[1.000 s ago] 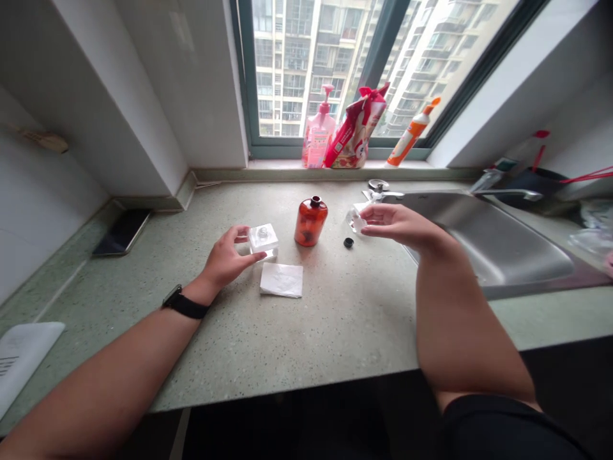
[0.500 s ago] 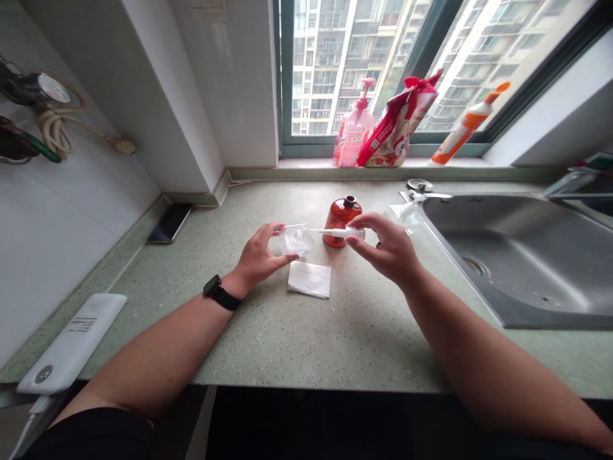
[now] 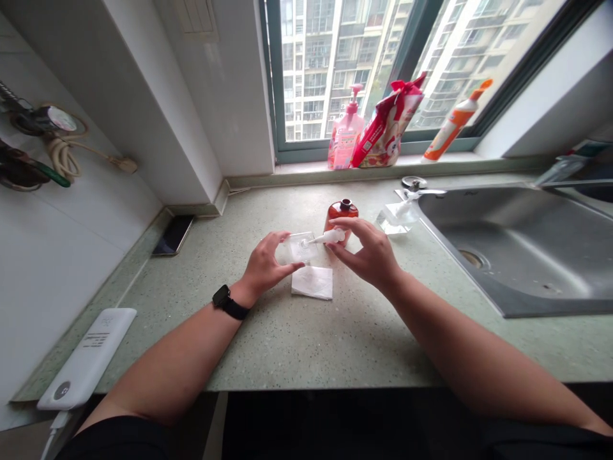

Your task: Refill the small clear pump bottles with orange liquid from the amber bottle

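**STATUS: INSERTION BEGUN, SEATING PENDING**

Clear container (image 3: 297, 251) is gripped by fingers of L. hand (image 3: 265, 265), near uncapped amber btl. (image 3: 341, 211) on table (image 3: 354, 345). White pump part (image 3: 332, 236) is pinched by R. hand (image 3: 368, 250), tip approx. at container mouth; full seating apparently not yet done.

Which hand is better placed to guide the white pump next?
Right, probably: the right hand holds the slender white pump, its tip near the opening of the clear square container held by the left hand.

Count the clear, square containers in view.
2: one clear container in the left hand, another container on the counter beside the sink. The arms could hide others.
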Motion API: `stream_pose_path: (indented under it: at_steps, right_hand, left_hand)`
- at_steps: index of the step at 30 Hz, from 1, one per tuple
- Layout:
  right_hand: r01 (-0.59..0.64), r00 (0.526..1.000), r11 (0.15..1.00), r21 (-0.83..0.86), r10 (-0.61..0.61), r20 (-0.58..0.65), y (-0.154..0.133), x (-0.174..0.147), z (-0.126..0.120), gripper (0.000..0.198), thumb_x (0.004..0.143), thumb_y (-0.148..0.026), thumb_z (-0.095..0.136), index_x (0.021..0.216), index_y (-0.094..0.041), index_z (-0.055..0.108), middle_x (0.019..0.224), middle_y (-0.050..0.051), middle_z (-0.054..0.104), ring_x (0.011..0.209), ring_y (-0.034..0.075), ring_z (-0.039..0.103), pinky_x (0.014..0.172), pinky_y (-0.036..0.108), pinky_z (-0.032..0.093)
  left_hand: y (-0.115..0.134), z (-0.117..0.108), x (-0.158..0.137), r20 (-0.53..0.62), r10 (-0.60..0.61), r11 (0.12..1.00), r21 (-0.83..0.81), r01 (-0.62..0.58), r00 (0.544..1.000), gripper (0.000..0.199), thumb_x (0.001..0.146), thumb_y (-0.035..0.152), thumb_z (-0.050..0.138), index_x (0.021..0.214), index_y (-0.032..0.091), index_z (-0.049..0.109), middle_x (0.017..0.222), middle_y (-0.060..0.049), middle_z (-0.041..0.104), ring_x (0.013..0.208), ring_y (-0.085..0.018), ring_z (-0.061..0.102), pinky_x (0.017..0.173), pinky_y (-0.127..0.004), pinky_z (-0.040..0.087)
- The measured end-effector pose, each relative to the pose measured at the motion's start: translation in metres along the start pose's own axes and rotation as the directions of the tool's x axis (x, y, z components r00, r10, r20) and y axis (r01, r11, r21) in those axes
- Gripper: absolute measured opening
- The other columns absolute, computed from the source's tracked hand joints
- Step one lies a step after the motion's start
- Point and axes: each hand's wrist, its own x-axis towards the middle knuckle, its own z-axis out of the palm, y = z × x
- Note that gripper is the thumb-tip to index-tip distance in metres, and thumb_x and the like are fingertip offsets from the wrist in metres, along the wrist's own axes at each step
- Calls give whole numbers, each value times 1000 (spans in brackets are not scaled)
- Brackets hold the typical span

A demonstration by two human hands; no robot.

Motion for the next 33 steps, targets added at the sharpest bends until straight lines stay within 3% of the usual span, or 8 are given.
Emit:
stream_pose_path:
  at_steps: [7,11,15,23,29,33]
  right_hand:
    - [-109,994,981,160,105,37,-7,11,16,32,88,-41,77,115,-27,67,110,7,79,105,27,76,95,44,60]
    - [-190,982,932,310,173,81,-5,11,34,40,88,-43,79,122,-25,64,114,9,78,111,26,75,98,43,59]
    - [-249,967,911,327,216,136,-1,4,43,48,90,-43,79,131,-27,60,117,9,79,107,25,75,95,42,59]
    - [-180,982,920,349,149,113,9,-10,50,53,94,-35,74,144,-29,55,122,8,81,123,26,73,109,47,56]
    - [-133,991,889,439,114,68,12,-18,61,51,98,-28,68,148,-29,55,130,10,78,131,27,71,119,52,53]
    - [-152,988,842,518,114,105,11,-22,61,61,97,-24,68,155,-32,49,139,10,74,140,29,66,123,57,49]
  left_hand:
    - [3,0,-1,-9,8,1000,-19,-8,1000,68,83,54,91,136,24,60,131,-12,71,120,-32,73,106,-51,59]
    - [2,0,-2,-8,10,1000,-18,-10,1000,67,84,54,90,135,23,59,131,-13,71,120,-32,73,106,-50,58]
    - [1,1,-2,-20,18,999,-40,-19,1000,68,84,56,90,135,23,59,130,-13,71,119,-31,74,105,-50,59]
    - [4,1,-1,-4,22,999,-48,-23,1000,68,84,56,90,134,23,60,128,-12,72,117,-30,74,104,-48,60]
    - [1,4,-1,-17,54,997,-53,-54,998,69,83,56,91,136,23,60,129,-12,72,116,-30,74,103,-48,61]
    - [0,4,-1,-35,62,997,-46,-63,997,69,83,55,91,135,23,60,128,-12,73,116,-29,75,103,-48,62]
